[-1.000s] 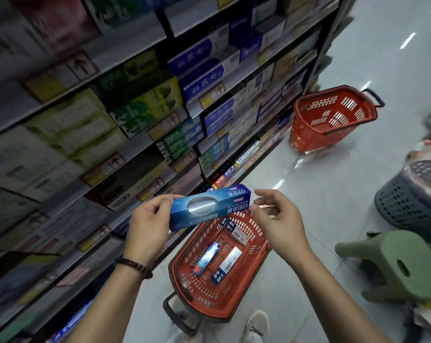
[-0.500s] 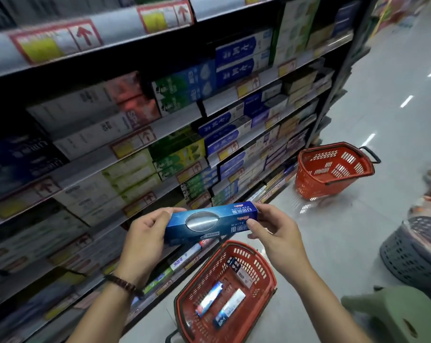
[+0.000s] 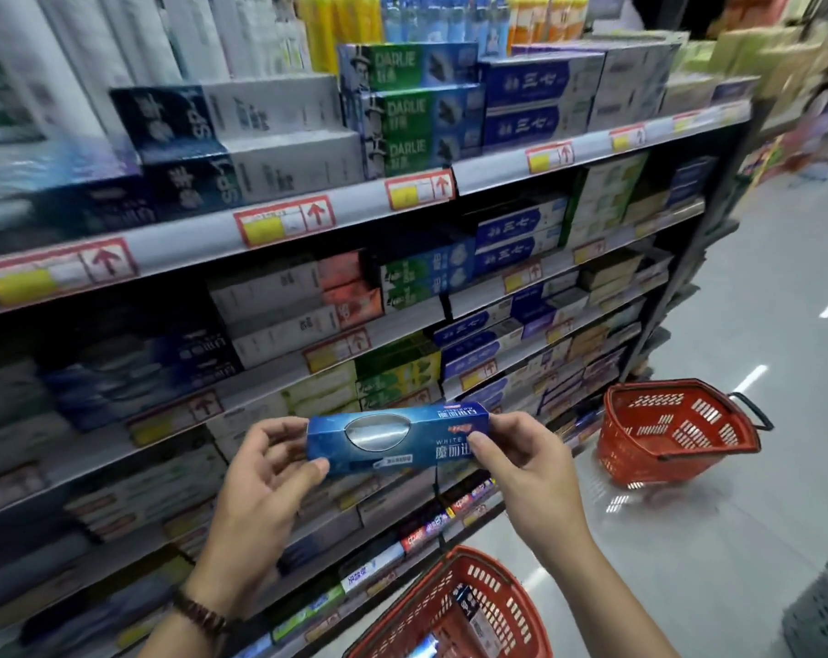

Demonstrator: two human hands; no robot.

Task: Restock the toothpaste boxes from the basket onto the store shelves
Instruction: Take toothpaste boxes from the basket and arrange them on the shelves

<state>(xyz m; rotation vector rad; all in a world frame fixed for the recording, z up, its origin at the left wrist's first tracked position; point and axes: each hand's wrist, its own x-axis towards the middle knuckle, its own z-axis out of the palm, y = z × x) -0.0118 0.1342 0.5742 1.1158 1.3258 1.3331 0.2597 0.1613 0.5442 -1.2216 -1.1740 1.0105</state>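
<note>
A blue toothpaste box [image 3: 393, 439] with a silver oval window lies level in front of the shelves, held at both ends. My left hand [image 3: 264, 472] pinches its left end between thumb and fingers. My right hand [image 3: 521, 463] grips its right end. Below, at the frame's bottom edge, the red basket [image 3: 507, 591] holds at least two more boxes, partly cut off. The store shelves [image 3: 336, 216] rise in several tiers, packed with toothpaste boxes in blue, green, white and grey.
A second red basket [image 3: 678, 434] stands on the floor to the right, by the shelf's end. A grey basket [image 3: 825, 610] shows at the lower right edge. The glossy aisle floor [image 3: 758, 349] stretches away on the right. Red and yellow price tags line the shelf edges.
The view has tilted up from the basket to the upper shelves. Both hands have lifted the blue box higher, and my right hand now grips its right end.
</note>
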